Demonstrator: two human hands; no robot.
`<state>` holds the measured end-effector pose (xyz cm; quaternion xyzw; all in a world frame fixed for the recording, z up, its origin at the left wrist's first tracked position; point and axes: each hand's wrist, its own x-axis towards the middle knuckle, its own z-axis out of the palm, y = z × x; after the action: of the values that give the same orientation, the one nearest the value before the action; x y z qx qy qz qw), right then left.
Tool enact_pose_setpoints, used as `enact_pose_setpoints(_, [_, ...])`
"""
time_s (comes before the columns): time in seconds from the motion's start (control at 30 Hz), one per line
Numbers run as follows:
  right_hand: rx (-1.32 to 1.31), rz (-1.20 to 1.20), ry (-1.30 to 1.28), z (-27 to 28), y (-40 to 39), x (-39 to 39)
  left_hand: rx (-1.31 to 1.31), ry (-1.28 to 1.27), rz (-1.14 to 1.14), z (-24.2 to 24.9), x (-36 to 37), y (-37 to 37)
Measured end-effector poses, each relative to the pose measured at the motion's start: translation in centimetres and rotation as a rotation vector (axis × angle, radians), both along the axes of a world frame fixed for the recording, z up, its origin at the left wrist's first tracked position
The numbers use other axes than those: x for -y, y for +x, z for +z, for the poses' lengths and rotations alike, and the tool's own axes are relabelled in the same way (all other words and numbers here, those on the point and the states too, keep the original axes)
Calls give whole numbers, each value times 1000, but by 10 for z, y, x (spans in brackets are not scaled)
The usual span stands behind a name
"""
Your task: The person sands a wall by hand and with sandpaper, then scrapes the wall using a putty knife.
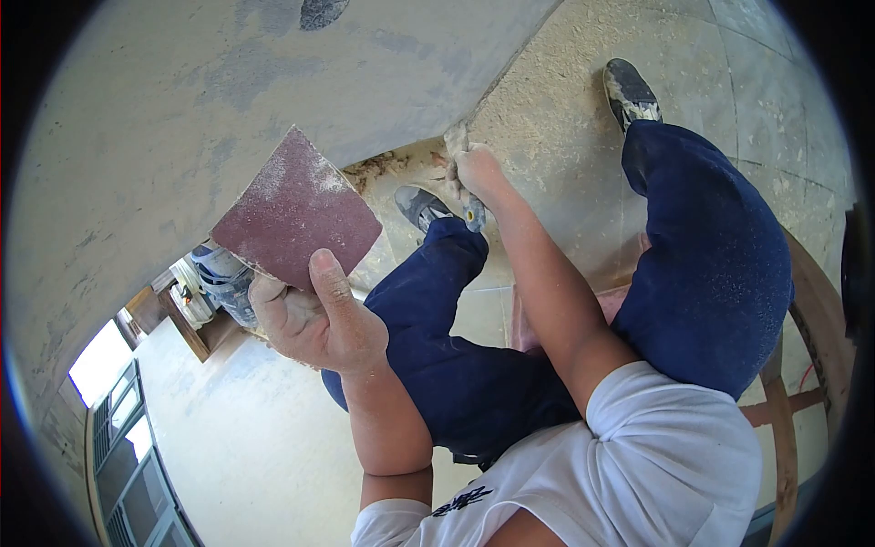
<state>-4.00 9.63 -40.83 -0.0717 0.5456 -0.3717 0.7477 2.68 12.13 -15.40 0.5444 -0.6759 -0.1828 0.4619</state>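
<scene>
Hands apart: left hand [326, 321] pinches roughly square sandpaper [296, 210] that juts out past its thumb, well left of right hand [478, 171], closed around a handled tool [474, 217].

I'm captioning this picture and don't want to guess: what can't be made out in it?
All in the head view:
Sandpaper: its back is turned away.
Tool: the right hand covers its middle.
Bucket: partly behind the sandpaper and left hand; contents unclear.
Shirt lettering: too small and creased to read.
Dark object at the right: cut off by the lens's black edge.
</scene>
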Motion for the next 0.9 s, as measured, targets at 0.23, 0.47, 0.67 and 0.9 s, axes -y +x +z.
enact_pose_setpoints(0.23, [-31, -26, -10, -18, 13, 4, -54, -8, -31, -2, 2, -3])
enact_pose_setpoints(0.47, [-466, 374, -410, -91, 47, 12, 35, 33, -28, -5, 0, -7])
enact_pose_setpoints(0.67, [-467, 637, -239, -119, 34, 1, 45, 17, -10, -3, 1, -18])
enact_pose_setpoints(0.9, [-303, -300, 19, -79, 0, -14, -1, 13, -50, 3, -3, -23])
